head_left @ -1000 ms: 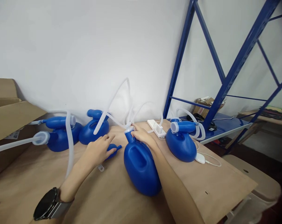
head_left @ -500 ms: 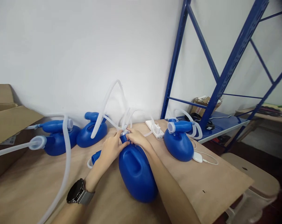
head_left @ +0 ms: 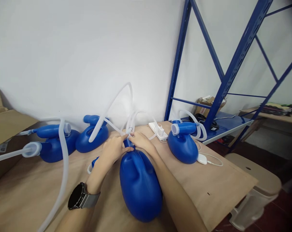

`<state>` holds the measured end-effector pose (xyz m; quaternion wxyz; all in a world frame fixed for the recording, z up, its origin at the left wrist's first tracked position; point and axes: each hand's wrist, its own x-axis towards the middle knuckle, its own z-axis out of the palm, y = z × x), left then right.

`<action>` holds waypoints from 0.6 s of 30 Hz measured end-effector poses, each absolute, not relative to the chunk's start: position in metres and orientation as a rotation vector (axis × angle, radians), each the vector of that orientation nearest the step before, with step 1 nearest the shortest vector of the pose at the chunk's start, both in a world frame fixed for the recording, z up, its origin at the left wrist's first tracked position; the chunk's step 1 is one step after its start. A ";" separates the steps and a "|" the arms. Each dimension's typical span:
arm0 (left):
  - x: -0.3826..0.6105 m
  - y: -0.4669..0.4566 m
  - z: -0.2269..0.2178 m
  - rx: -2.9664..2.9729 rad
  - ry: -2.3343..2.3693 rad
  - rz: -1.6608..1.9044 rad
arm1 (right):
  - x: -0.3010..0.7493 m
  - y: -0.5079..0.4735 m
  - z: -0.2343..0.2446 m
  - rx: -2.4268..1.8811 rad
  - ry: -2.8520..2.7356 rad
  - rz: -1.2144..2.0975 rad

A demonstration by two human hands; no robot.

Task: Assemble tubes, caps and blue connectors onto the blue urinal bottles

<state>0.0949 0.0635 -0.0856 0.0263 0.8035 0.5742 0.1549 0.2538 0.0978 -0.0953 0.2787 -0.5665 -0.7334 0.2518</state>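
A blue plastic jug (head_left: 139, 185) lies on the wooden table (head_left: 209, 180) in front of me, its neck pointing away. My left hand (head_left: 114, 149), a watch on its wrist, pinches the jug's neck from the left. From the right, my right hand (head_left: 142, 141) has its fingers closed on the same neck. A translucent tube (head_left: 117, 101) rises from the neck and arcs upward. Behind my left hand a small blue part with a clear ring (head_left: 92, 164) rests on the table.
Three more blue jugs with tubes stand along the wall, two at the left (head_left: 53, 141) (head_left: 92, 135) and one at the right (head_left: 182, 143). A white power strip (head_left: 158, 130) lies behind. Cardboard box (head_left: 5, 125) far left, blue shelving (head_left: 223, 83) right, beige stool (head_left: 254, 187) below.
My left hand left the small blue part and came over to the jug's neck, joining the right hand there. The jug now lies closer to me.
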 end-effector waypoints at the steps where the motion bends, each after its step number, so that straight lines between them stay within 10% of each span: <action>1: 0.094 0.064 -0.088 2.457 1.745 0.499 | 0.253 0.096 -0.094 -1.532 -1.984 0.671; 18: 0.117 0.090 -0.171 1.896 1.288 1.255 | 0.240 0.095 -0.096 -1.647 -1.915 0.565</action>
